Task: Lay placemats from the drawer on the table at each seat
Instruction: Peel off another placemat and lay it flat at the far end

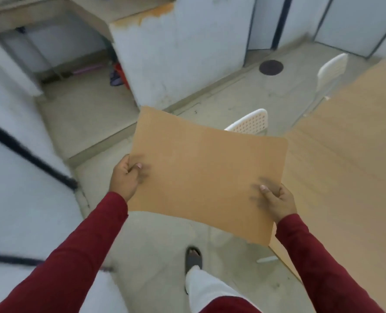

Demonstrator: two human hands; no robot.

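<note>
Tan and flat, a placemat is held in the air just left of the table, above the floor. Its left edge is pinched by the left hand, its near right corner by the right hand. Two white chairs are tucked at the table's far side.

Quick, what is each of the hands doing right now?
Left hand: closed on the left edge of the tan placemat.
Right hand: closed on the placemat's right edge, holding it above the floor beside the table.
</note>
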